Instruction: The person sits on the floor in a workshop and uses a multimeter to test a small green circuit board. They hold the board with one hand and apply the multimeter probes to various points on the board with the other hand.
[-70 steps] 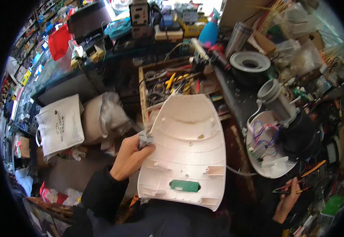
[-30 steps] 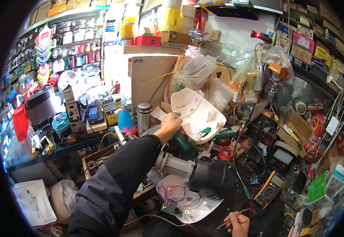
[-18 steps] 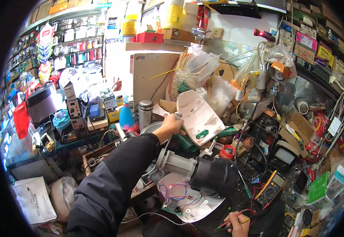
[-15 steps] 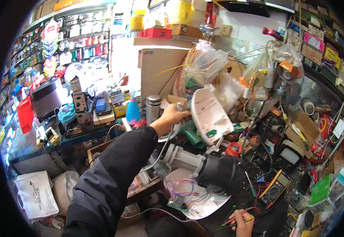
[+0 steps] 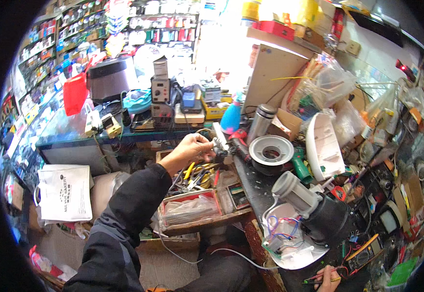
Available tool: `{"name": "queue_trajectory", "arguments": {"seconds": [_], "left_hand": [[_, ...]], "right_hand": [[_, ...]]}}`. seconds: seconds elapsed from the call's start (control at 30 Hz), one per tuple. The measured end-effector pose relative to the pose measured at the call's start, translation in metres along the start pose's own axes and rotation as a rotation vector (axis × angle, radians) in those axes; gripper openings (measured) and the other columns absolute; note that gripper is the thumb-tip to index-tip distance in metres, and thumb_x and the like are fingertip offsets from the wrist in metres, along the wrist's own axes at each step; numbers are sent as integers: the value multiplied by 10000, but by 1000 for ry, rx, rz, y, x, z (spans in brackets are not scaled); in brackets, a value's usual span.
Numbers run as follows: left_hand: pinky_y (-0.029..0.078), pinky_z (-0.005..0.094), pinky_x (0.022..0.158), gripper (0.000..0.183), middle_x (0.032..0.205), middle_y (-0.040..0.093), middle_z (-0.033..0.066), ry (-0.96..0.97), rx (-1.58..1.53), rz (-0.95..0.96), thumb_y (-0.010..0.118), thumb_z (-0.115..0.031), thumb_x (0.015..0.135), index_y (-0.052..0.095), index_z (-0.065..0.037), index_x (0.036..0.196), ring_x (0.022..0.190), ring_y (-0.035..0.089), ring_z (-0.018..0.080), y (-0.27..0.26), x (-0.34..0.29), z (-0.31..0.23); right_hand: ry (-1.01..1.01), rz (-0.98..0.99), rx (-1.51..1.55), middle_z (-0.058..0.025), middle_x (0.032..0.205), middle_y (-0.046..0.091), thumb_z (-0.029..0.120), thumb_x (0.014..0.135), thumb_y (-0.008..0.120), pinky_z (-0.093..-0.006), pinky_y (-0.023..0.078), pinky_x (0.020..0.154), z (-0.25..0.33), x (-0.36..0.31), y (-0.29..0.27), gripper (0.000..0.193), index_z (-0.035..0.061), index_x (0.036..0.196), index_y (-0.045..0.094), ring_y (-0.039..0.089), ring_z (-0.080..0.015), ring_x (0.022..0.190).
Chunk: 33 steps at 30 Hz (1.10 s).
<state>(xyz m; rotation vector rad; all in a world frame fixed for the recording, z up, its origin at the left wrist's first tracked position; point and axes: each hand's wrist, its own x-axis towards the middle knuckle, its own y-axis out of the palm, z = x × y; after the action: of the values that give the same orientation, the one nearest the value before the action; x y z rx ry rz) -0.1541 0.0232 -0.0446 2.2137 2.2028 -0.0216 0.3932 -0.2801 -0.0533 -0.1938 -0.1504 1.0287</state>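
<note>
My left hand [image 5: 195,149] reaches out over a drawer of tools [image 5: 216,214]. Its thumb and fingers pinch a small grey and dark object [image 5: 220,146] that I cannot make out clearly. At the lower right, my right hand [image 5: 327,279] is closed around thin multimeter probes [image 5: 314,281]. Close to it lies a yellow-edged multimeter [image 5: 365,254]. On the dark bench sits an opened appliance: a grey plastic housing [image 5: 297,193] joined to a black body [image 5: 329,221]. Beneath them, a white shell [image 5: 299,255] holds loose red and blue wires [image 5: 285,228].
Behind the housing stand a white-rimmed ring [image 5: 271,150], a white curved shell [image 5: 324,146], a green funnel-like piece [image 5: 301,165], a steel flask [image 5: 261,121] and a blue spray bottle [image 5: 231,118]. Pliers [image 5: 199,177] fill the drawer. A white bag [image 5: 66,193] sits at left.
The view has swung left. My left hand has moved from beside the white curved shell to over the tool drawer, near the bench edge. My right hand still holds the probes.
</note>
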Motion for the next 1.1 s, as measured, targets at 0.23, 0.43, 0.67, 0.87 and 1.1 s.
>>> {"name": "queue_trajectory", "arguments": {"seconds": [0.23, 0.43, 0.67, 0.87, 1.1], "left_hand": [[613, 342, 843, 196, 1036, 805, 104, 134, 166, -176, 832, -166, 1015, 754, -9, 1102, 949, 764, 177, -50, 38, 95], [611, 417, 833, 239, 958, 843, 148, 406, 460, -442, 878, -294, 903, 878, -88, 1026, 905, 822, 292, -47, 92, 109], [608, 450, 842, 180, 972, 845, 137, 306, 494, -545, 898, -230, 870, 901, -146, 1028, 934, 818, 323, -26, 118, 122], [606, 459, 851, 177, 963, 837, 155, 334, 511, -551, 882, -197, 868, 902, -138, 1033, 930, 812, 335, -25, 121, 125], [616, 450, 822, 174, 919, 840, 129, 305, 488, -531, 869, -229, 870, 903, -136, 1014, 877, 818, 316, -17, 131, 129]], "right_hand": [[-50, -24, -9, 33, 681, 599, 332, 1141, 668, -248, 350, 518, -12, 8, -1, 366, 76, 887, 725, 527, -64, 581], [-85, -9, 12, 52, 689, 566, 334, 1151, 651, -254, 319, 529, -16, 11, 2, 393, 106, 833, 688, 463, -60, 573], [-18, -67, -56, 54, 687, 552, 364, 1156, 644, -250, 322, 515, -18, 11, 1, 397, 104, 858, 670, 466, -57, 571], [-13, -57, -59, 56, 675, 540, 374, 1155, 644, -238, 321, 510, -17, 11, 1, 392, 107, 869, 665, 464, -54, 570], [-5, -77, -14, 49, 691, 533, 362, 1156, 646, -250, 322, 514, -14, 10, 1, 380, 95, 885, 658, 459, -57, 588]]}}
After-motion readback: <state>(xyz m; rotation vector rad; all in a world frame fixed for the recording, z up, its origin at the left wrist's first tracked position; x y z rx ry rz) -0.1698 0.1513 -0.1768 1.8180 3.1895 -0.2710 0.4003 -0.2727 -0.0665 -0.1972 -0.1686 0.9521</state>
